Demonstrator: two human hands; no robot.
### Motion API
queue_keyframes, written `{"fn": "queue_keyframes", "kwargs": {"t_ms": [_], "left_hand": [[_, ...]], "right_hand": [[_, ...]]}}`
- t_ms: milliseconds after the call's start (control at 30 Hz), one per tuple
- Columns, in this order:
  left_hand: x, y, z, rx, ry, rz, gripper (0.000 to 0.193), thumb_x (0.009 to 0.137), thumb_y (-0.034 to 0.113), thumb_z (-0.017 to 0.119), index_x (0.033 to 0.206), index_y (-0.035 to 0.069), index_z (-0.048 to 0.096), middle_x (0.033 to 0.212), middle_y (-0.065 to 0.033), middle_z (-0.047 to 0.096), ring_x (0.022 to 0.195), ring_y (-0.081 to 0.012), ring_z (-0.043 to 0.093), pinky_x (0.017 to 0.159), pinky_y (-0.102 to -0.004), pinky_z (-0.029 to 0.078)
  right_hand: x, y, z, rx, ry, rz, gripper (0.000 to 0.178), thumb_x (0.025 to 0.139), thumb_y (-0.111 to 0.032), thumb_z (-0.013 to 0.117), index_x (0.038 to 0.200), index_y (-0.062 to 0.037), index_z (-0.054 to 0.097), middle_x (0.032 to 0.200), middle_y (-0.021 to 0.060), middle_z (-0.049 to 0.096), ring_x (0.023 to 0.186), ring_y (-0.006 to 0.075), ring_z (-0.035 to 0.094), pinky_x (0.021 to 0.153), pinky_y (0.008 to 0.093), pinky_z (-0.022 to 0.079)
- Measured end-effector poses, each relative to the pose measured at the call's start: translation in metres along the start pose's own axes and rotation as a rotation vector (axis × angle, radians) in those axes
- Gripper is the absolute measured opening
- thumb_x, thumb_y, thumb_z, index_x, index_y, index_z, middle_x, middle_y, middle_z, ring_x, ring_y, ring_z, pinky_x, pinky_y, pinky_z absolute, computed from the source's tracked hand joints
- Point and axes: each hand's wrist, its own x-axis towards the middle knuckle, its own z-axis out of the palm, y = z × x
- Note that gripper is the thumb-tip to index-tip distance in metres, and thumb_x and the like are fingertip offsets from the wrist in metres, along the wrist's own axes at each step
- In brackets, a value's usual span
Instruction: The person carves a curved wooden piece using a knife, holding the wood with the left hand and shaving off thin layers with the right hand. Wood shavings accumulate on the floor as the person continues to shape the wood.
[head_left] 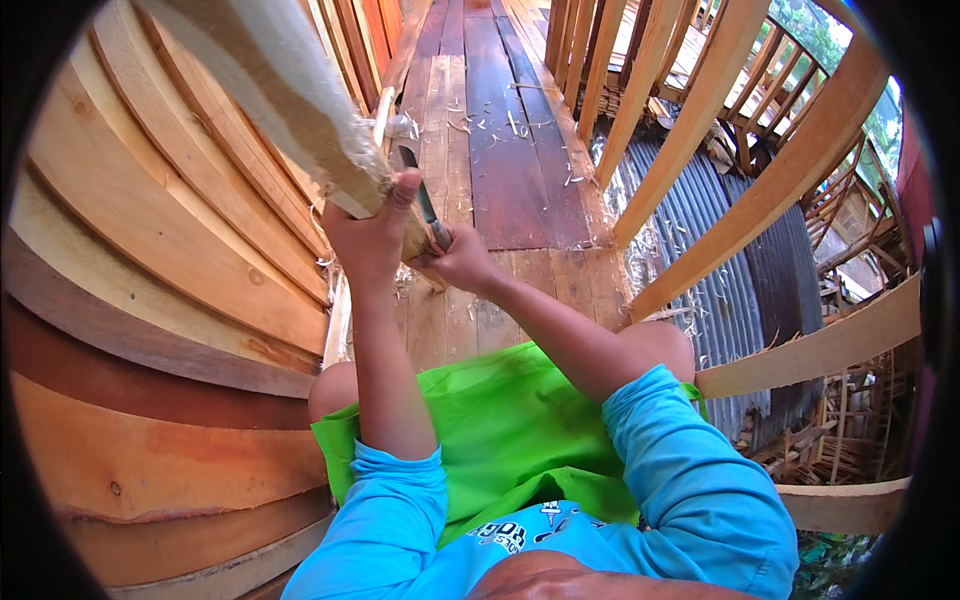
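A thick pale wooden pole (300,105) slants down from the upper left toward my knees, its surface partly rough and fibrous. My left hand (365,240) is wrapped round it near its lower end, thumb pointing up along the side. In my right hand (465,260), closed round the handle, is a knife (424,200). Its narrow blade points up and away from me, beside the pole and just right of my left thumb. Whether the blade's edge touches the wood I cannot tell.
Curled shavings (515,125) lie scattered over the plank floor (440,330). A wall of overlapping boards (150,250) rises close on my left. Slatted wooden railing (690,160) runs along the right, with corrugated metal sheets (700,290) below it. Green cloth (500,400) covers my lap.
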Motion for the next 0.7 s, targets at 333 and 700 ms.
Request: {"fn": "queue_keyframes", "kwargs": {"t_ms": [333, 700], "left_hand": [[-0.023, 0.114, -0.021, 0.106, -0.427, 0.483, 0.012, 0.075, 0.006, 0.065, 0.078, 0.004, 0.053, 0.071, -0.0045, 0.054, 0.066, -0.0129, 0.054, 0.059, -0.0250, 0.041], [-0.084, 0.219, 0.032, 0.298, -0.993, 0.927, 0.022, 0.049, 0.019, 0.065, 0.064, 0.017, 0.049, 0.067, 0.0040, 0.057, 0.045, -0.0126, 0.044, 0.040, -0.0248, 0.030]], "right_hand": [[-0.016, 0.012, -0.050, 0.100, 0.392, 0.003, 0.012, 0.078, -0.009, 0.073, 0.081, -0.0018, 0.064, 0.068, -0.0052, 0.057, 0.063, 0.0043, 0.049, 0.056, 0.0248, 0.041], [-0.021, 0.006, -0.074, 0.104, 0.488, 0.059, 0.024, 0.079, -0.012, 0.073, 0.066, -0.0079, 0.054, 0.061, -0.0050, 0.052, 0.055, 0.0050, 0.045, 0.048, 0.0262, 0.037]]}}
